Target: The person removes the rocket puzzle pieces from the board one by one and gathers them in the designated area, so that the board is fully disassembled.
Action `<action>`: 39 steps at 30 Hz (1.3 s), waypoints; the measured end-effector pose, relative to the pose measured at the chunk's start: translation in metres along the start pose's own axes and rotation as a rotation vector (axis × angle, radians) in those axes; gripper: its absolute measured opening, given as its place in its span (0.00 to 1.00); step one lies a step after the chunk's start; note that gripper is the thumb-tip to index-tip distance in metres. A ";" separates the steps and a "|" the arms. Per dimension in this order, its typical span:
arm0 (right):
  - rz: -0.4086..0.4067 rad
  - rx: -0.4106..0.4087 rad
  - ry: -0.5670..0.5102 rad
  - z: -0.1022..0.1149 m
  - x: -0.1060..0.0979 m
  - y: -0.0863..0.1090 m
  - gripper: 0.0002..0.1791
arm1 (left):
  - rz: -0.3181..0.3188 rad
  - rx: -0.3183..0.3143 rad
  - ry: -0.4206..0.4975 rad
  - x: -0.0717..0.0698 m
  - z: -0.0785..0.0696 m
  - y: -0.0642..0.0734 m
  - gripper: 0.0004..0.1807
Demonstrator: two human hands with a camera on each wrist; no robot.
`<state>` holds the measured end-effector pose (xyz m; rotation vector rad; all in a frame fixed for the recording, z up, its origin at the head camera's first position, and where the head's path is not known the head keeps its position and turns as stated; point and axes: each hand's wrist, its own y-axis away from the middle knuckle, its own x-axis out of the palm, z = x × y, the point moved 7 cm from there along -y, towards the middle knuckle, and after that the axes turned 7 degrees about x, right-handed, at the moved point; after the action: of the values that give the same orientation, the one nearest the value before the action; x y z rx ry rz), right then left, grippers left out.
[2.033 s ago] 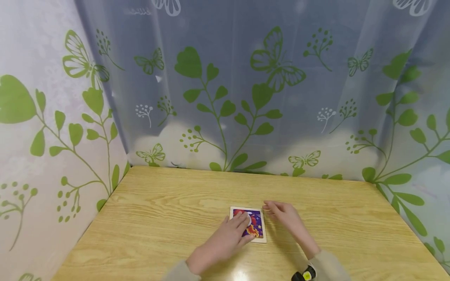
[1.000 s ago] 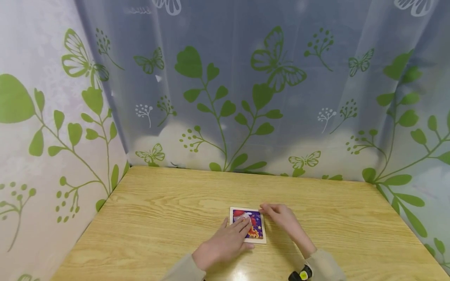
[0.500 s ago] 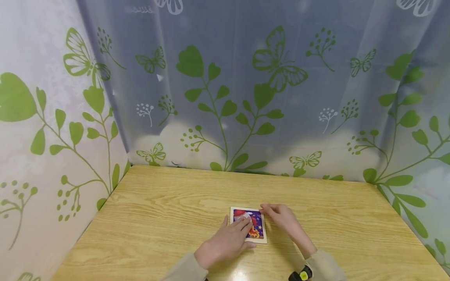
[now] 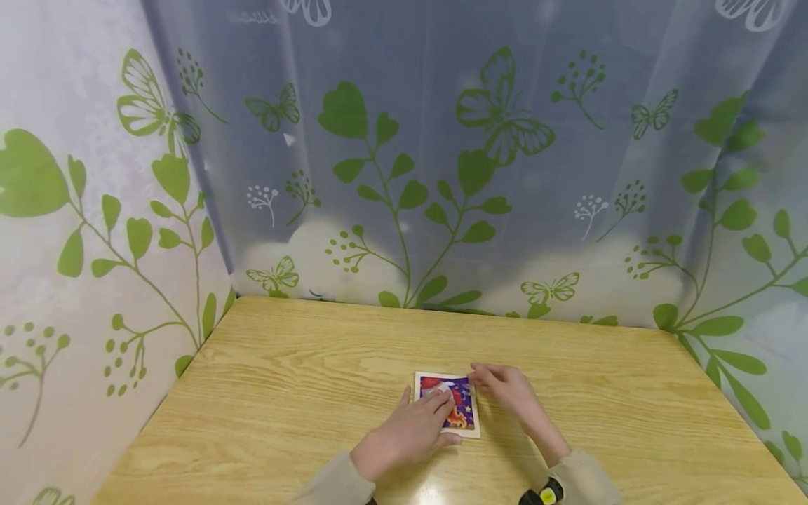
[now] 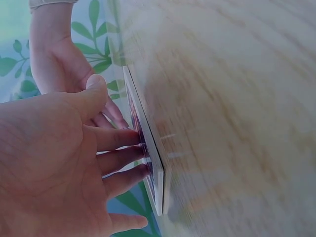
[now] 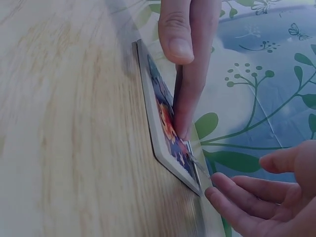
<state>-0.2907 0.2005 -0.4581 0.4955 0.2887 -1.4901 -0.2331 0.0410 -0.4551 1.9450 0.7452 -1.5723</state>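
We count two hands, one picture board (image 4: pixel 466 404) | left hand (image 4: pixel 409 429), straight-fingered, touches and partly hides it from seven o'clock | right hand (image 4: pixel 513 394), thumb apart, at one o'clock | two sleeves (image 4: pixel 583 478) cropped

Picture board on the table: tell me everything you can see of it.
The picture board is thin and roughly square, with a pale, wood-looking frame around a purple picture showing red shapes, orange flames and stars. Its edge looks layered. It lies flat on the table. The left hand rests its fingers on the picture, hiding part. At the far right corner, a thin piece appears raised towards the right hand; whether it is gripped is unclear.
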 end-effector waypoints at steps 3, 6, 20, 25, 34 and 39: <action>0.041 0.003 -0.117 -0.001 0.002 -0.001 0.25 | 0.002 -0.004 -0.002 0.000 0.001 0.000 0.38; 0.060 0.015 -0.199 -0.003 0.002 -0.002 0.24 | 0.003 -0.005 -0.009 0.000 0.001 -0.001 0.38; 0.135 0.029 -0.226 -0.010 0.011 -0.014 0.19 | 0.019 -0.005 0.008 0.000 0.001 -0.002 0.38; 0.111 0.039 -0.212 -0.011 0.012 -0.016 0.16 | 0.027 -0.010 0.008 0.002 0.001 -0.002 0.39; 0.028 0.076 -0.218 -0.014 -0.001 -0.015 0.16 | 0.022 0.002 0.012 0.001 0.000 -0.001 0.39; 0.017 0.079 -0.253 -0.016 -0.010 -0.012 0.16 | 0.026 0.001 -0.006 0.002 0.000 0.000 0.39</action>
<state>-0.3018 0.2173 -0.4685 0.3659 0.0267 -1.5330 -0.2330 0.0412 -0.4574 1.9424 0.7139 -1.5624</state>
